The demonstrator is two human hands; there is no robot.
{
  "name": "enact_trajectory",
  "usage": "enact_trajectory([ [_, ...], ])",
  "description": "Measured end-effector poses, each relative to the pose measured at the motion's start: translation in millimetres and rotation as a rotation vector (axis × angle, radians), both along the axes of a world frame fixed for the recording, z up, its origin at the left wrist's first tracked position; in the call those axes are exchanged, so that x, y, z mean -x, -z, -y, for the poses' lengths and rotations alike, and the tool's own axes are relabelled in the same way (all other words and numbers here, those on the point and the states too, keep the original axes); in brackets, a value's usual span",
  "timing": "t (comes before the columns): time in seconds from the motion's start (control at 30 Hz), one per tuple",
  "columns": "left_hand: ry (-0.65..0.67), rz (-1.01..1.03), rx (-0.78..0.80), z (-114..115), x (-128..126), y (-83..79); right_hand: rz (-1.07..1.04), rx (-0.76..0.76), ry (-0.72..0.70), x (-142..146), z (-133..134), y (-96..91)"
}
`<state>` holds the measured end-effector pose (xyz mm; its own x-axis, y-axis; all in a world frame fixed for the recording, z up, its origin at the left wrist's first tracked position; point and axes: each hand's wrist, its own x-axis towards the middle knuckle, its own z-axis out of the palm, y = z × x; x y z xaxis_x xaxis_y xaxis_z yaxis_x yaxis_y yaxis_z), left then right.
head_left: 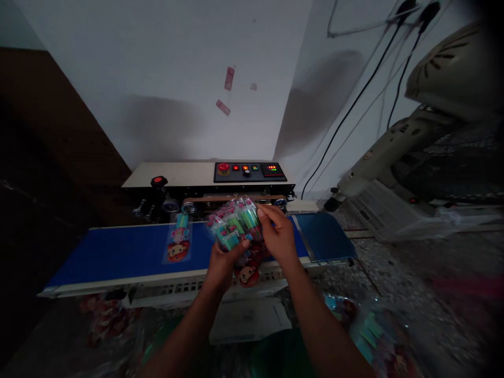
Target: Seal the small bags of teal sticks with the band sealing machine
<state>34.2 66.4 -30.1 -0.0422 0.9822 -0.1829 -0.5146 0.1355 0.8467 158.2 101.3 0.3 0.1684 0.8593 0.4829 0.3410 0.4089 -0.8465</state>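
Over the blue conveyor belt (126, 252) I hold a fanned bunch of clear plastic packets (236, 223) with turquoise and green strips and a red-haired cartoon figure. My left hand (226, 260) grips the bunch from below left, thumb across the front. At the upper right edge, my right hand (277, 231) pinches a packet of the bunch between thumb and fingers. A single similar packet (179, 241) lies on the belt to the left, its top edge at the rollers of the band sealing machine (177, 176). My palms and rear fingers are partly hidden.
The machine's control panel (250, 172) has a red knob, lit buttons and a digital display. More packets (378, 336) lie low on the right, and a heap of packets (108, 315) is below the belt's left end. Black cables (354, 100) hang along the wall.
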Motion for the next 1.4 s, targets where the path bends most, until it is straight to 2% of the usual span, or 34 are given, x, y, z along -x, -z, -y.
enact_trajectory([
  [0.1,0.005,0.013,0.018,2.1,-3.3,-5.2,0.036,-0.085,0.115,2.8,2.4,-0.4],
  [0.23,-0.008,0.006,0.011,3.5,-4.5,-8.6,0.024,-0.056,0.154,4.4,5.4,1.7],
  [0.4,-0.033,-0.026,0.031,2.9,-3.5,-4.9,0.023,-0.076,0.235,3.3,5.4,-1.5],
  [0.5,-0.055,-0.038,0.038,2.3,-1.4,-1.6,-0.006,-0.086,0.342,-12.0,-0.3,-4.5],
  [0.57,-0.041,-0.032,0.028,1.5,1.3,1.2,0.04,-0.068,0.439,-34.1,-7.4,-1.5],
  [0.67,-0.003,-0.041,0.016,-0.5,6.2,6.4,0.227,0.045,0.594,-77.4,-19.1,13.9],
  [0.77,-0.006,-0.069,0.019,-1.8,8.7,10.6,0.497,0.338,0.649,-110.8,-27.1,34.9],
  [0.83,-0.002,-0.07,0.013,-1.6,8.3,11.6,0.619,0.509,0.654,-119.1,-30.8,45.9],
  [0.93,0.03,-0.069,0.004,0.1,6.1,9.9,0.679,0.594,0.663,-113.4,-38.0,54.6],
  [1.07,0.078,-0.092,0.006,2.4,3.7,6.2,0.651,0.581,0.608,-92.7,-50.2,55.9],
  [1.13,0.064,-0.091,0.016,2.1,3.5,5.9,0.624,0.48,0.594,-81.9,-51.4,50.6],
  [1.2,0.034,-0.084,0.039,0.8,3.7,6.3,0.527,0.31,0.551,-70.3,-46.0,39.7],
  [1.27,0.01,-0.078,0.056,-0.8,4.0,5.7,0.346,0.19,0.354,-56.6,-34.8,25.0],
  [1.33,-0.011,-0.074,0.049,-1.8,3.4,2.8,0.176,0.172,0.049,-40.3,-21.6,10.9],
  [1.4,-0.049,-0.071,0.035,-1.6,1.8,-2.2,0.093,0.173,-0.154,-23.5,-10.4,1.3],
])
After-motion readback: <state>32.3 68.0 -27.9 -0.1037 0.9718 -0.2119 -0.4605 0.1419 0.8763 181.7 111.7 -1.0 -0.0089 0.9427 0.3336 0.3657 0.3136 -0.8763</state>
